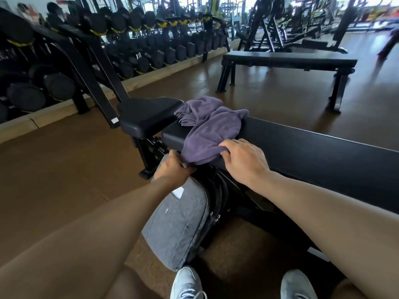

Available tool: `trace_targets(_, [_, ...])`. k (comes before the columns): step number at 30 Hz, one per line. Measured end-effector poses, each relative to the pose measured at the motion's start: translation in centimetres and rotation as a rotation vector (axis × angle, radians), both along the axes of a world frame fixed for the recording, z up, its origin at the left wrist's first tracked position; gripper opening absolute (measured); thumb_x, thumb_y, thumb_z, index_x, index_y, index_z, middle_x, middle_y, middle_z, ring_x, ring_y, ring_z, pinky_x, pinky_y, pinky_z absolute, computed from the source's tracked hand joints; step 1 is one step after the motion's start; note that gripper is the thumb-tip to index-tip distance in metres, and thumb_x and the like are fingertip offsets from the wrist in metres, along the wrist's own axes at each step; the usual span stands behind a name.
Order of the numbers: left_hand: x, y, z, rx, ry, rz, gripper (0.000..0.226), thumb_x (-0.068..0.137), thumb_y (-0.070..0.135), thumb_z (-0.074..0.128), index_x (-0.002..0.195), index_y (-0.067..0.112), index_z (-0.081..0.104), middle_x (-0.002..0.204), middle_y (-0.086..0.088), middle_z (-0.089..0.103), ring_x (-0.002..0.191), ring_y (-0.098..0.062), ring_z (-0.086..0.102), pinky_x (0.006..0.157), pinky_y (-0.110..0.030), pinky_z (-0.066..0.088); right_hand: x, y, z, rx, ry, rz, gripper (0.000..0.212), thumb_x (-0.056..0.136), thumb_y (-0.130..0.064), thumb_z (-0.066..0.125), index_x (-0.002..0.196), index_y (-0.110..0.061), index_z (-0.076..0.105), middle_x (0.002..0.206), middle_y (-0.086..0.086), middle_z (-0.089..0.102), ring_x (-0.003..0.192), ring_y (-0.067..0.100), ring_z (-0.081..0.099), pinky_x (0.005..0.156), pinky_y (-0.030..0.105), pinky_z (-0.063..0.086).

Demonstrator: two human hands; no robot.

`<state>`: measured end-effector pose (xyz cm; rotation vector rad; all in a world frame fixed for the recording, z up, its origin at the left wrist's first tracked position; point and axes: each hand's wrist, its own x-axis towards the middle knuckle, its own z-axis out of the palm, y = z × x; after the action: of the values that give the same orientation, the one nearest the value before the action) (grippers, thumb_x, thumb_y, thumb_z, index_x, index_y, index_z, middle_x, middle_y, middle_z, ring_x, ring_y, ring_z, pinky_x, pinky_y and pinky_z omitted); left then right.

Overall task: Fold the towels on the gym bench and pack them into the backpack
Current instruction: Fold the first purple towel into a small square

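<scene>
One soft purple cloth towel (212, 134) lies in a crumpled heap on the long black padded gym bench (313, 152). Part of it hangs over the near edge of the bench. It may be more than one towel bunched up, but the folds hide that, so I cannot tell.

The left hand (172, 167) is low, just under the bench edge. Its fingers curl round and pinch the hanging edge of the towel. The right hand (244, 158) lies on top of the bench, and its bent fingertips grip the towel near the edge.

One grey fabric backpack (177, 225) stands on the brown floor (54, 165), right below the hands and leaning against the bench. Its dark open side faces the bench.

Two light grey shoes (186, 283) show at the bottom.

A second black bench (289, 59) stands well apart, farther back. One long rack of black dumbbells (129, 39) runs along the left wall. There are too many to count.
</scene>
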<state>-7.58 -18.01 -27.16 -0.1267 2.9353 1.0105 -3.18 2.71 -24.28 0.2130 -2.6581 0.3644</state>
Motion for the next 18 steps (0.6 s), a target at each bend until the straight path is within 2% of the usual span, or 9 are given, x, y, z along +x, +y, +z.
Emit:
trace_targets(2, [0.4, 0.0, 0.7, 0.013, 0.186, -0.087, 0.052, 0.080, 0.045, 0.078, 0.118, 0.025, 0.050, 0.106, 0.008, 0.058, 0.093, -0.020, 0.057, 0.077, -0.032, 0.042, 0.6, 0.5, 0.5, -0.063, -0.011, -0.001, 0.020, 0.102, -0.029, 0.047, 0.109, -0.020, 0.064, 0.103, -0.003, 0.069, 0.102, 0.020, 0.060, 0.077, 0.036, 0.044])
trace_targets(3, [0.6, 0.2, 1.1, 0.034, 0.265, -0.157, 0.047, 0.082, 0.041, 0.078, 0.120, 0.025, 0.056, 0.108, 0.009, 0.059, 0.096, -0.018, 0.058, 0.079, -0.030, 0.042, 1.0, 0.9, 0.8, -0.098, -0.027, -0.006, 0.021, 0.103, -0.029, 0.046, 0.107, -0.019, 0.063, 0.100, -0.002, 0.068, 0.099, 0.021, 0.060, 0.076, 0.036, 0.043])
trace_targets(5, [1.0, 0.9, 1.8, 0.062, 0.378, -0.271, 0.023, 0.090, 0.036, 0.072, 0.107, 0.020, 0.069, 0.102, 0.006, 0.062, 0.098, -0.020, 0.062, 0.079, -0.028, 0.041, 1.5, 1.8, 1.4, -0.183, -0.077, -0.023, 0.023, 0.103, -0.032, 0.045, 0.092, -0.020, 0.061, 0.090, 0.002, 0.066, 0.090, 0.026, 0.060, 0.074, 0.037, 0.044])
trace_targets(6, [1.4, 1.6, 2.4, 0.076, 0.398, -0.307, 0.021, 0.094, 0.037, 0.068, 0.100, 0.017, 0.071, 0.099, 0.003, 0.063, 0.096, -0.020, 0.062, 0.077, -0.028, 0.041, 1.7, 2.4, 1.6, -0.241, -0.107, -0.037, 0.027, 0.102, -0.034, 0.045, 0.080, -0.022, 0.055, 0.085, 0.003, 0.065, 0.086, 0.030, 0.060, 0.072, 0.039, 0.045])
trace_targets(8, [2.1, 3.3, 3.5, 0.136, 0.367, -0.332, 0.028, 0.097, 0.041, 0.063, 0.096, 0.014, 0.072, 0.098, 0.001, 0.064, 0.092, -0.016, 0.061, 0.076, -0.026, 0.043, 2.2, 3.5, 2.1, -0.379, -0.120, -0.075, 0.034, 0.102, -0.036, 0.047, 0.071, -0.022, 0.048, 0.080, 0.001, 0.063, 0.084, 0.035, 0.060, 0.072, 0.041, 0.046])
trace_targets(11, [3.2, 6.2, 5.4, 0.394, 0.271, -0.304, 0.025, 0.097, 0.036, 0.064, 0.093, 0.013, 0.074, 0.085, 0.004, 0.070, 0.079, -0.008, 0.061, 0.064, -0.015, 0.044, 3.4, 5.3, 3.5, -0.547, -0.010, -0.240, 0.022, 0.095, -0.046, 0.061, 0.090, -0.024, 0.061, 0.091, -0.007, 0.065, 0.089, 0.023, 0.062, 0.075, 0.036, 0.048])
trace_targets(14, [4.6, 9.9, 7.1, 0.653, 0.226, -0.316, 0.025, 0.099, 0.029, 0.064, 0.102, 0.007, 0.076, 0.085, 0.003, 0.074, 0.077, -0.004, 0.065, 0.061, -0.009, 0.046, 5.3, 6.9, 5.6, -0.684, 0.075, -0.451, 0.038, 0.084, -0.056, 0.072, 0.096, -0.024, 0.056, 0.091, -0.010, 0.060, 0.089, 0.018, 0.058, 0.073, 0.032, 0.043])
trace_targets(16, [6.0, 12.6, 7.9, 0.843, 0.118, -0.346, 0.026, 0.100, 0.026, 0.063, 0.108, 0.003, 0.073, 0.089, -0.006, 0.076, 0.076, -0.009, 0.072, 0.061, -0.018, 0.054, 6.3, 7.6, 6.4, -0.760, 0.051, -0.376, 0.039, 0.082, -0.060, 0.071, 0.086, -0.023, 0.060, 0.080, -0.011, 0.063, 0.085, 0.019, 0.064, 0.071, 0.036, 0.051])
trace_targets(18, [6.9, 15.0, 8.7, 0.971, 0.008, -0.359, 0.031, 0.100, 0.031, 0.064, 0.107, 0.002, 0.072, 0.093, -0.016, 0.076, 0.080, -0.020, 0.075, 0.064, -0.032, 0.061, 7.8, 8.0, 6.6, -0.827, -0.021, -0.220, 0.038, 0.080, -0.062, 0.071, 0.088, -0.026, 0.065, 0.086, -0.009, 0.071, 0.087, 0.013, 0.070, 0.075, 0.040, 0.059])
